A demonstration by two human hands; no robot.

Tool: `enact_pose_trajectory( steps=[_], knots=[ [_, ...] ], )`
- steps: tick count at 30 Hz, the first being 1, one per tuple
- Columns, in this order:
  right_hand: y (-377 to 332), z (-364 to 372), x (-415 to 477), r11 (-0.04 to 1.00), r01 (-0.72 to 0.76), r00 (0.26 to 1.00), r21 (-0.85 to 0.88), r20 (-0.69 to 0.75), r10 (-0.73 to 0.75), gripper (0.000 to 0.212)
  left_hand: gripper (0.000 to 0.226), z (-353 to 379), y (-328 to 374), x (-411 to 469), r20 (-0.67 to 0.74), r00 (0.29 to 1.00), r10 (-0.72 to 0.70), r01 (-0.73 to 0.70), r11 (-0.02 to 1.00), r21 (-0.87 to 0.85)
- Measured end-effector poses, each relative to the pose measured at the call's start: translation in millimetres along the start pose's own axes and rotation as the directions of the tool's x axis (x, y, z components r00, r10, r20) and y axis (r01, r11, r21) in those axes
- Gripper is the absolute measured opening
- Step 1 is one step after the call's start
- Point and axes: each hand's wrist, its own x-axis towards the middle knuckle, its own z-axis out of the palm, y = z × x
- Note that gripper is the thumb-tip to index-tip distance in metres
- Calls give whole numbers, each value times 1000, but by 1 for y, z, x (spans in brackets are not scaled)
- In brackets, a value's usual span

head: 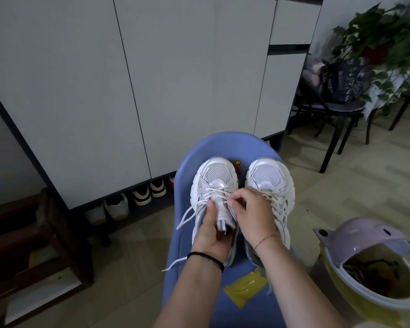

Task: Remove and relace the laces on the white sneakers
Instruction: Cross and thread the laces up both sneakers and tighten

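Two white sneakers stand side by side, toes away from me, on a blue plastic stool (232,145). My left hand (211,235) grips the left sneaker (214,176) at its collar, thumb up against the tongue. My right hand (249,211) pinches the white lace (187,215) at an eyelet of that sneaker. The lace is loosened; one end trails off the stool's left edge, another end hangs lower by my left wrist. The right sneaker (270,178) is still laced, and my right hand and forearm cover part of it.
A yellow packet (245,288) lies on the stool near me. A lilac-lidded bin (369,263) stands open at the right. White cabinets (128,79) with shoes underneath fill the left and back. A dark chair with bags and a plant (376,36) stand at the far right.
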Motion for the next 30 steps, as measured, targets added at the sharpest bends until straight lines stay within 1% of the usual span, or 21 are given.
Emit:
enact_pose_trajectory(
  steps=[1,3,4,6,7,8,9,11,12,14,15,16,17,18,19,20,21,23,27,28,30],
  knots=[
    [1,-6,0,1000,-16,999,5,-45,16,5,46,0,0,1,-4,1000,-7,7,1000,-28],
    [5,-24,4,995,-87,975,52,-201,96,7,45,-2,1,5,-23,1000,18,-20,997,-73],
    [12,-35,6,987,-145,942,76,-296,161,9,43,-4,2,7,-38,999,38,-40,996,-75],
    [32,-57,10,953,-270,836,139,-457,304,16,40,-6,2,7,-58,997,56,-59,996,-62],
    [42,-67,11,930,-319,780,184,-506,368,20,40,-7,2,8,-67,996,54,-58,997,-59],
    [50,-75,11,908,-357,744,218,-521,418,20,40,-7,2,8,-66,997,50,-54,997,-55],
    [54,-80,10,893,-390,736,224,-507,449,18,40,-6,2,6,-57,997,46,-49,997,-55],
    [52,-80,6,896,-409,773,174,-456,441,17,38,-4,2,6,-55,998,41,-45,997,-63],
    [45,-78,4,913,-382,802,142,-441,404,18,37,-4,2,6,-62,997,43,-47,997,-66],
    [26,-71,2,961,-270,867,53,-421,267,24,36,-4,1,7,-68,996,52,-56,997,-62],
    [16,-65,2,980,-199,907,19,-375,191,25,36,-4,0,8,-68,996,57,-61,996,-58],
    [9,-57,1,990,-142,947,13,-289,139,26,37,-4,0,9,-64,996,61,-65,996,-59],
    [3,-48,0,993,-113,979,26,-170,116,25,39,-4,-1,10,-59,996,63,-67,996,-64],
    [-1,-38,-1,994,-108,993,31,-38,109,26,41,-4,0,10,-47,997,59,-62,996,-70],
    [-3,-28,-3,994,-112,990,16,84,110,26,42,-4,0,9,-30,998,48,-50,996,-71],
    [-4,-18,-5,994,-113,979,-16,168,114,25,44,-4,0,8,-13,999,34,-35,997,-64],
    [-4,-10,-6,993,-110,972,-48,204,118,24,47,-4,1,7,0,1000,21,-21,998,-53],
    [-4,-2,-5,991,-113,975,-77,185,126,21,51,-5,3,6,10,1000,8,-8,999,-37],
    [-1,-6,-3,985,-161,979,-59,117,167,10,53,-5,3,6,-16,1000,16,-17,999,-50],
    [0,-10,-2,984,-172,982,-54,69,176,11,52,-5,4,7,-30,999,21,-23,998,-57],
    [4,-23,1,977,-210,975,-25,-78,207,14,48,-5,4,8,-54,998,43,-45,998,-50]
  ],
)
